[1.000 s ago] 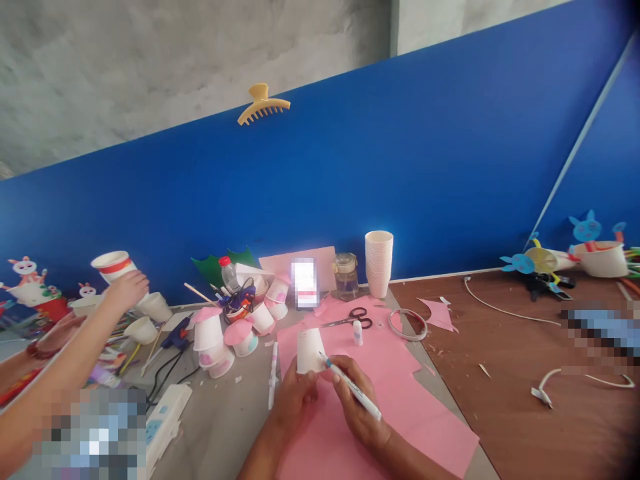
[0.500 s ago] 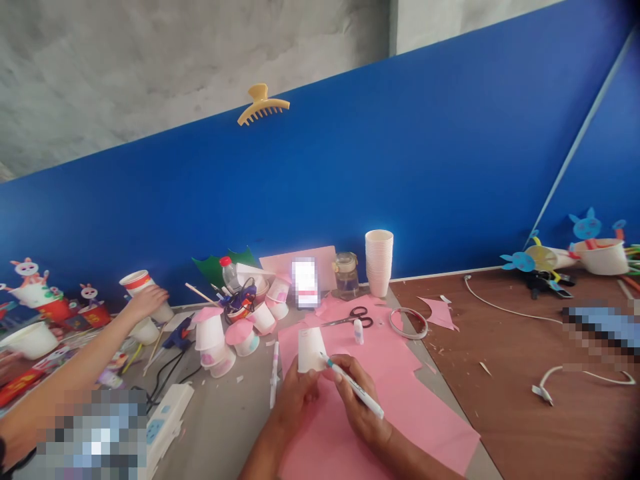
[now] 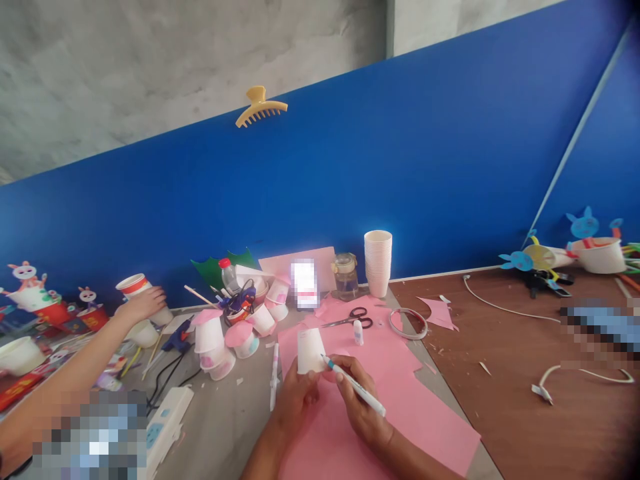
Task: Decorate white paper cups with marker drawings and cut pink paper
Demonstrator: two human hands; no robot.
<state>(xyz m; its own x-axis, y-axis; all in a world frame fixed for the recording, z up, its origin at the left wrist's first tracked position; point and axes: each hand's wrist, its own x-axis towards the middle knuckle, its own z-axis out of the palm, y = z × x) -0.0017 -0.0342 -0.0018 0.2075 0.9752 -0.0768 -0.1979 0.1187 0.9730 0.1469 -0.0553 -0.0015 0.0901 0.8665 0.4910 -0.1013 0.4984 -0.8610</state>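
My left hand (image 3: 295,399) is closed round a small white paper cup (image 3: 309,350), held upside down above the pink paper sheet (image 3: 395,400). My right hand (image 3: 357,400) grips a white marker with a teal tip (image 3: 354,385); the tip touches the cup's right side. Both hands sit low in the middle of the view.
Black-handled scissors (image 3: 353,318), a small glue bottle (image 3: 357,332), a tape ring (image 3: 408,324) and a stack of white cups (image 3: 378,263) lie beyond. Decorated cups (image 3: 220,337) and a glue gun (image 3: 175,337) crowd the left, where another person's hand (image 3: 143,305) holds a red-banded cup (image 3: 134,285).
The other person's arm at left lowered the red-banded cup toward the table and drew it rightward. My own hands, cup and marker barely shifted.
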